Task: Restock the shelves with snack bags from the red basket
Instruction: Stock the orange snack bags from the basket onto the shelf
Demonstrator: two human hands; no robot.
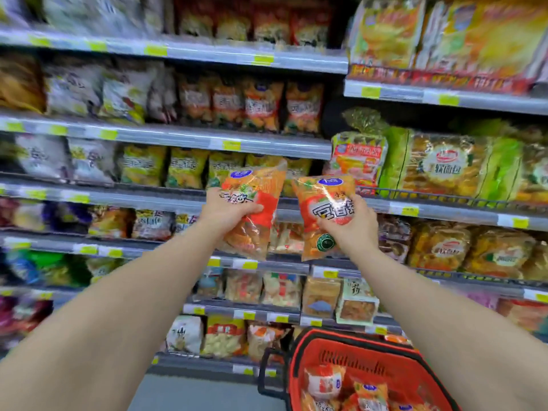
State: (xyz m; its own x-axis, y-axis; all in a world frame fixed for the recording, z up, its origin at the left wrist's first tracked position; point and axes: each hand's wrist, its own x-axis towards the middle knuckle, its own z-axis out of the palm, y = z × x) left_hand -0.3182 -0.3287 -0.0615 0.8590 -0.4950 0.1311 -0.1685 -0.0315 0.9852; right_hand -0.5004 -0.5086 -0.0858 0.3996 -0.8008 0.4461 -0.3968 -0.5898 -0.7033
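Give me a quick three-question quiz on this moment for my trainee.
1. True or false: the left hand is empty.
2. The red basket sits: A) at lower right, with bags inside; B) on the top shelf; C) on the left arm.
3. How many orange bags are held up before the shelves?
Key: 1. False, it grips the left bag. 2. A. 3. Two; the right hand grips the right bag.
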